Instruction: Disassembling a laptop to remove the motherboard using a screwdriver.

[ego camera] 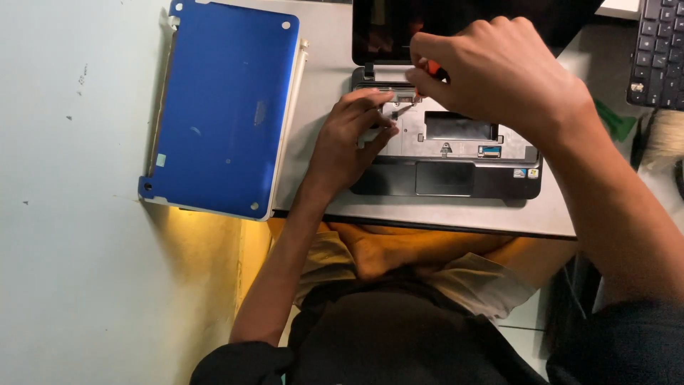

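A small black laptop (456,175) lies on the grey table (320,43) with its keyboard taken out and the grey metal tray under it bare. My left hand (349,142) rests on the tray's left part, fingers pressed down near a screw. Above it my right hand (499,68) grips a screwdriver (420,85) with a red and black handle. Its thin shaft points down at the tray just beside my left fingertips. The dark screen (388,28) stands open behind.
A blue laptop cover (221,107) with a white rim lies flat to the left, partly over the table edge. A black keyboard (659,50) sits at the far right. My folded legs show under the table's near edge.
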